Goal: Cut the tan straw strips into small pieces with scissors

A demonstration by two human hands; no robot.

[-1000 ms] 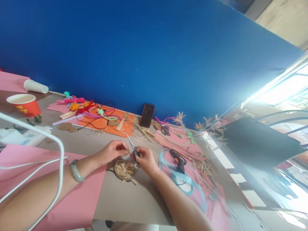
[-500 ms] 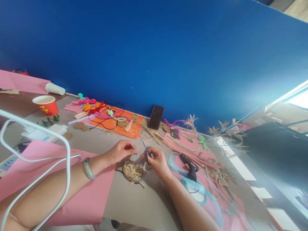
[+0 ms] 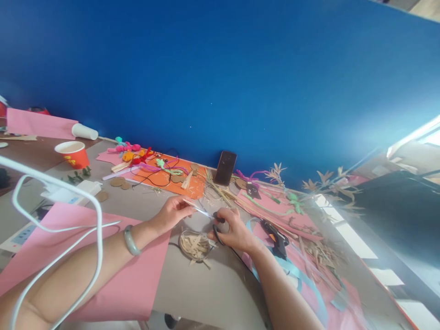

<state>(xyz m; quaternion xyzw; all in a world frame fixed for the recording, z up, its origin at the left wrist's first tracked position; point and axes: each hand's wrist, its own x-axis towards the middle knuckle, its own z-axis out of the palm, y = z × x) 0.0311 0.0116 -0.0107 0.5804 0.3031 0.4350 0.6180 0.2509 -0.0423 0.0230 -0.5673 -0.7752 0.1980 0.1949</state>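
Observation:
My right hand [image 3: 231,228] holds a pair of dark-handled scissors [image 3: 217,224], its fingers in the loops and the blades pointing left. The blades reach toward my left hand [image 3: 176,212], which pinches something thin and pale that is too small to name. Just below both hands, a small round container [image 3: 194,245] of pale cut strips sits on the grey table [image 3: 192,293]. A green bangle [image 3: 131,240] circles my left wrist.
Pink paper [image 3: 134,275] lies under my left forearm, with a white cable [image 3: 99,229] in front. A phone [image 3: 226,168] leans on the blue wall. Right are a glue gun [image 3: 277,238], blue ribbon [image 3: 314,286] and dried stems. A red cup [image 3: 76,158] stands left.
The scissors have swung from pointing up and away to pointing left at my left hand. My right hand has turned with them. The whole view has shifted slightly.

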